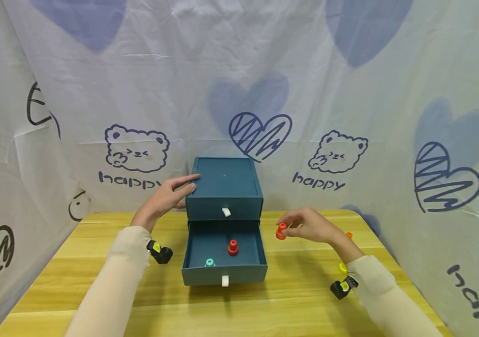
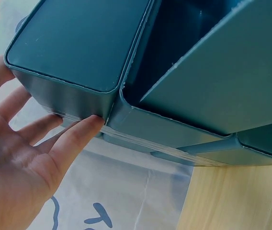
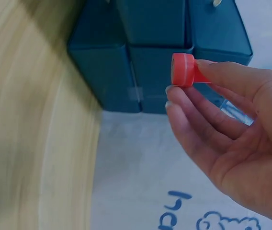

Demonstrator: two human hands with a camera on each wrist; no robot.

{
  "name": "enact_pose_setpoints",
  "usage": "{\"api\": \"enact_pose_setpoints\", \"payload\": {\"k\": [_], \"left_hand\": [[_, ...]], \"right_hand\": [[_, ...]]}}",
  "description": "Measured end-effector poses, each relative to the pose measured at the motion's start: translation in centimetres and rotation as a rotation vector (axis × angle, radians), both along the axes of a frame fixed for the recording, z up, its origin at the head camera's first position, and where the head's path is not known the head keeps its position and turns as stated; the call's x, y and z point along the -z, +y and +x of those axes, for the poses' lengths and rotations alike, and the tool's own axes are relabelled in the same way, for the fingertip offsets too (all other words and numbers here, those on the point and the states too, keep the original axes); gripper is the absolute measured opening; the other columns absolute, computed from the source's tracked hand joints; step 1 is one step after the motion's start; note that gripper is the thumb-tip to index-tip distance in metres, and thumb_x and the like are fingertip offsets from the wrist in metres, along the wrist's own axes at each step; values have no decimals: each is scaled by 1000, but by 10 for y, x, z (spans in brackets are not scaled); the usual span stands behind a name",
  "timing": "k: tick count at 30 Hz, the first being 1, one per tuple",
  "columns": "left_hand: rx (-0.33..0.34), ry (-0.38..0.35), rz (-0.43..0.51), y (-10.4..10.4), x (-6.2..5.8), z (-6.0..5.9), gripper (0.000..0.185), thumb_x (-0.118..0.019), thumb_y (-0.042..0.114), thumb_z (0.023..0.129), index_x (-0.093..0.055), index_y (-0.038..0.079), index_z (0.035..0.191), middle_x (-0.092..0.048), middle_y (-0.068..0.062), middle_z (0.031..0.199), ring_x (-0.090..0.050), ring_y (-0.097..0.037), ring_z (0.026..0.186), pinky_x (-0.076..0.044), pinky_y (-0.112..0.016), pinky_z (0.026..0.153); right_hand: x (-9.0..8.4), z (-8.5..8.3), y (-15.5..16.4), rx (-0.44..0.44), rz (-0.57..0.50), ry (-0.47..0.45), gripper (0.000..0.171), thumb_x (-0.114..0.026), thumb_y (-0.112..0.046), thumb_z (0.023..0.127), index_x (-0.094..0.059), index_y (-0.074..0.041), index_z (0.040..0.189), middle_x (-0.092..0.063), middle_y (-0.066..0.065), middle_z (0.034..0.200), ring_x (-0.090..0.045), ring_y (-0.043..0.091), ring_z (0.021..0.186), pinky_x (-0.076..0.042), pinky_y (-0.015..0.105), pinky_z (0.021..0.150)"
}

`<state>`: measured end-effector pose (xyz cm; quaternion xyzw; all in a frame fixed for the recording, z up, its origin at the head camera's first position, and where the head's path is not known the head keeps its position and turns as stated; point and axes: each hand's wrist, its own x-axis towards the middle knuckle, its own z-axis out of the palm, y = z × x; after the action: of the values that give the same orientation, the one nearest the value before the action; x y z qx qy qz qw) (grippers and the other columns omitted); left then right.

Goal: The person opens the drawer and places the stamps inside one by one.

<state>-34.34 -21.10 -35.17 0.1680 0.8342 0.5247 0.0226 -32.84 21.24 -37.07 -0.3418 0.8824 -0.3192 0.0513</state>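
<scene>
Holding an orange-red peg (image 1: 281,230) beside the open lower drawer (image 1: 224,251) of the teal drawer box (image 1: 224,187).

We steady the box with our left hand (image 1: 168,199), fingers straight and flat against its upper left side, while our right hand (image 1: 311,226) pinches the peg between thumb and fingertips, just right of the drawer and above the wooden table (image 1: 298,299). Inside the drawer already lie a red peg (image 1: 233,247) and a teal peg (image 1: 209,262); the upper drawer is closed. We judge the step in hand to be carrying this peg to the drawer. Next, we think, the right hand must move left over the drawer wall, lower, and loosen its pinch clear of the red peg.
</scene>
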Motion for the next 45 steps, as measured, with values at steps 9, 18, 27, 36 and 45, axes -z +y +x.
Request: {"api": "enact_pose_setpoints", "payload": {"k": [9, 18, 27, 36, 45], "left_hand": [[7, 17, -2, 0, 1, 0, 55, -50, 38, 109, -41, 17, 160, -24, -19, 171, -32, -47, 153, -45, -67, 110], [17, 22, -4, 1, 0, 1, 55, -49, 37, 110, -40, 16, 160, -24, -20, 170, -32, -49, 153, -46, -67, 109], [16, 17, -5, 0, 1, 0, 55, -49, 37, 110, -40, 17, 160, -23, -19, 171, -30, -48, 154, -46, -66, 110], [23, 19, -2, -2, 1, 1, 55, -50, 37, 110, -40, 18, 160, -24, -19, 171, -30, -47, 154, -47, -66, 109], [24, 16, -4, 0, 0, 1, 55, -50, 37, 110, -40, 17, 160, -25, -19, 171, -30, -48, 153, -46, -66, 109]], "right_hand": [[-20, 14, -18, -48, -3, -22, 20, -75, -12, 94, -77, -7, 113, -79, 5, 100, -70, 13, 85, -64, 28, 84], [-30, 16, -32, -108, 20, -56, 20, -75, -13, 94, -76, -7, 113, -79, 4, 100, -71, 11, 84, -61, 24, 85], [-43, 17, -51, -176, 68, -97, 22, -78, -13, 92, -76, -4, 112, -79, 5, 101, -72, 9, 86, -61, 21, 81], [-50, 17, -74, -252, 157, -98, 19, -79, -10, 90, -77, -7, 108, -79, 3, 100, -72, 6, 86, -61, 20, 82], [-43, 15, -92, -220, 242, -162, 15, -80, -6, 88, -78, -10, 103, -77, 1, 97, -70, 9, 85, -63, 23, 80]]}}
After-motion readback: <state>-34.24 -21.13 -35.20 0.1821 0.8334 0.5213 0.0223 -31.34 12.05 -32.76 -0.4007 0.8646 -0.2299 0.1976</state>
